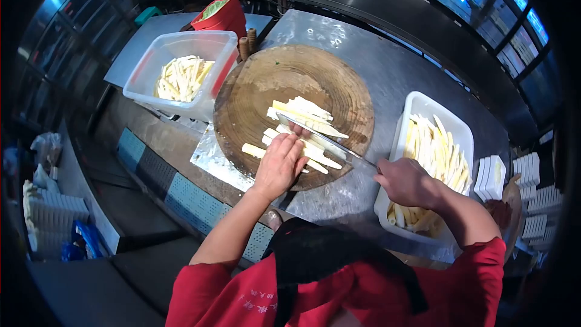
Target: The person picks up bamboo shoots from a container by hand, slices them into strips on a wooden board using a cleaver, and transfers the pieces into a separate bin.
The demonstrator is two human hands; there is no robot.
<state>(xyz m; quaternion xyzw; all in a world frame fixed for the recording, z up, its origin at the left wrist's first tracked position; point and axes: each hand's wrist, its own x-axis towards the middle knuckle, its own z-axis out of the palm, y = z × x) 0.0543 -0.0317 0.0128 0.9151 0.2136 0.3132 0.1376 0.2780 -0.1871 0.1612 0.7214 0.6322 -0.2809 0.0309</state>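
Observation:
On a round wooden chopping board (pixel 260 79) lie pale yellow-white vegetable strips (pixel 302 108) in two groups. My left hand (pixel 281 160) presses down on the nearer group, its fingers close together beside the blade. The knife (pixel 327 140) lies slantwise between the two groups, its handle in my closed right hand (pixel 407 181) at the board's right edge. A white tub (pixel 401 127) of long pale pieces (pixel 439 151) stands to the right, partly under my right forearm. At the left, a clear plastic tub (pixel 148 63) holds more cut strips (pixel 183 79).
Behind the clear tub stands a red container (pixel 225 17) with something green inside. The board rests on a metal table (pixel 375 79). White trays (pixel 490 177) are stacked at the right, more white containers (pixel 54 215) at the far left.

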